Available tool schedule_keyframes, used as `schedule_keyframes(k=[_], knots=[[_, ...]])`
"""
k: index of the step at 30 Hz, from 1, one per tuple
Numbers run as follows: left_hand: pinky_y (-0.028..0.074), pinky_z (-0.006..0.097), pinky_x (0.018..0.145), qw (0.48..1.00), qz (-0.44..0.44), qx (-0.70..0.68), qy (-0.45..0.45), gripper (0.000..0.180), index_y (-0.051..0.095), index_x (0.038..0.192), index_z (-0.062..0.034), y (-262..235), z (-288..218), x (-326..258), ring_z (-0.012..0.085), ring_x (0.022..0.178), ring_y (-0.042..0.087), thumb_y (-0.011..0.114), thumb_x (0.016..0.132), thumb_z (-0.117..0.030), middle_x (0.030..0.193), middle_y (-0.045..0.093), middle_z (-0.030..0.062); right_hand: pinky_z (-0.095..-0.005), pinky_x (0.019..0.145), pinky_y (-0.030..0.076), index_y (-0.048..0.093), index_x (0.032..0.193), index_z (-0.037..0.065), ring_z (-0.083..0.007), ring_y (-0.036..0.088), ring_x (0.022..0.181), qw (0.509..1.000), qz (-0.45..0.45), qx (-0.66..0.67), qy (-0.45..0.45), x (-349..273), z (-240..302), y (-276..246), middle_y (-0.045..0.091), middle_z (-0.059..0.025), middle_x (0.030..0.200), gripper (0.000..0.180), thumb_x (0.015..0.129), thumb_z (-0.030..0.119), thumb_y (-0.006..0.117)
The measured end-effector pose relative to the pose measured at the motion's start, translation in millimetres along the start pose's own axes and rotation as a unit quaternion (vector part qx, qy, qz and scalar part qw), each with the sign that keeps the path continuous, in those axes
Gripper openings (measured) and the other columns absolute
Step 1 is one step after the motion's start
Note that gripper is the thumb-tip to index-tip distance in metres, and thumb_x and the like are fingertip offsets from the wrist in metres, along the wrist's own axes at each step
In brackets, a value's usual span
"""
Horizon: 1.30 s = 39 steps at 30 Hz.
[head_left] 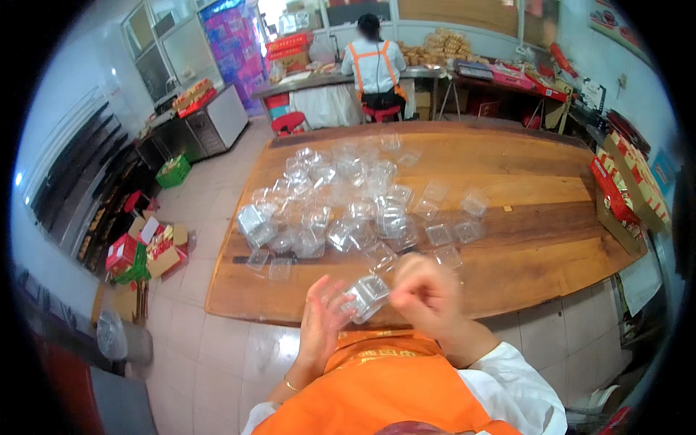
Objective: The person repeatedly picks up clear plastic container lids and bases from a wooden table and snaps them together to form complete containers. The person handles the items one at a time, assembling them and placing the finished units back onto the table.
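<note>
A small stack of clear plastic boxes (366, 296) sits tilted at the near edge of the wooden table (522, 257). My left hand (323, 313) has its fingers against the left side of that stack, holding it. Just right of the stack, my right hand (428, 296) is raised with its fingers curled in. Motion smears those fingers, and whether anything is between them cannot be made out. Beyond my hands spreads a large heap of clear plastic boxes (319, 170), with loose ones (438, 234) scattered to its right.
A dark flat strip (250, 259) lies beside the heap. Packets fill a carton (616, 190) at the table's right end. Across the room another person (375, 65) sits at a counter. Open cartons (168, 254) and a bin (125, 339) stand on the floor to the left.
</note>
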<state>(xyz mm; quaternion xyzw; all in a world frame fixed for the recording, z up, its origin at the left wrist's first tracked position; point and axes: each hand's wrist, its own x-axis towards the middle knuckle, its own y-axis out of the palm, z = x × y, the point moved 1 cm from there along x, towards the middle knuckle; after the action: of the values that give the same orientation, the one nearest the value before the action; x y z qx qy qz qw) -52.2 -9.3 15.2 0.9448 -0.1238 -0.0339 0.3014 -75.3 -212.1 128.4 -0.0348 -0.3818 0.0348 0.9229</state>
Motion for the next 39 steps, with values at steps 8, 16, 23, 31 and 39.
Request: schedule_keyframes(k=[8,16,23,31,39], knots=[[0.045,0.039,0.095,0.964,-0.022,0.228,0.134,0.065,0.028,0.143,-0.0075,-4.9,12.7,-1.8,0.0232,0.113,0.052,0.047,0.097,-0.05,0.136,0.04,0.0149,-0.0263,0.061,0.043,0.061,0.095,0.004,-0.008,0.051,0.068,0.957,0.179,0.047,0.226,-48.3,-79.9,45.5,0.057,0.0005,0.074,0.018,0.089,0.02,0.067],[0.043,0.037,0.096,0.947,0.003,0.298,0.12,0.061,0.027,0.143,-0.0032,-4.7,23.9,12.5,0.0216,0.111,0.052,0.048,0.099,-0.039,0.135,0.041,0.0159,-0.0227,0.06,0.04,0.064,0.096,0.002,-0.0037,0.048,0.067,0.939,0.178,0.113,0.271,-60.5,-97.8,39.3,0.061,0.0019,0.08,0.017,0.092,0.019,0.064],[0.044,0.037,0.096,0.951,0.027,0.297,0.084,0.056,0.027,0.143,-0.0017,-13.0,36.6,18.6,0.0223,0.112,0.052,0.045,0.099,-0.029,0.138,0.039,0.019,-0.0253,0.066,0.044,0.063,0.097,0.002,-0.0055,0.052,0.075,0.926,0.145,0.158,0.311,-77.1,-120.9,42.1,0.063,0.0009,0.082,0.018,0.093,0.02,0.062],[0.045,0.036,0.096,0.962,0.014,0.269,0.054,0.054,0.027,0.143,-0.0012,-15.0,34.7,21.2,0.0215,0.111,0.051,0.048,0.097,-0.022,0.136,0.04,0.0177,-0.0221,0.066,0.043,0.064,0.096,0.002,-0.004,0.051,0.072,0.935,0.172,0.07,0.301,-68.6,-119.7,44.8,0.061,0.0025,0.082,0.015,0.09,0.015,0.067],[0.046,0.034,0.093,0.96,-0.006,0.274,0.061,0.058,0.027,0.144,-0.0028,-30.2,28.4,26.0,0.0206,0.112,0.05,0.053,0.092,-0.012,0.13,0.044,0.015,-0.0228,0.062,0.043,0.065,0.094,0.002,-0.0046,0.053,0.07,0.919,0.119,0.112,0.36,-60.6,-120.2,53.0,0.064,-0.0001,0.081,0.012,0.087,0.011,0.07]])
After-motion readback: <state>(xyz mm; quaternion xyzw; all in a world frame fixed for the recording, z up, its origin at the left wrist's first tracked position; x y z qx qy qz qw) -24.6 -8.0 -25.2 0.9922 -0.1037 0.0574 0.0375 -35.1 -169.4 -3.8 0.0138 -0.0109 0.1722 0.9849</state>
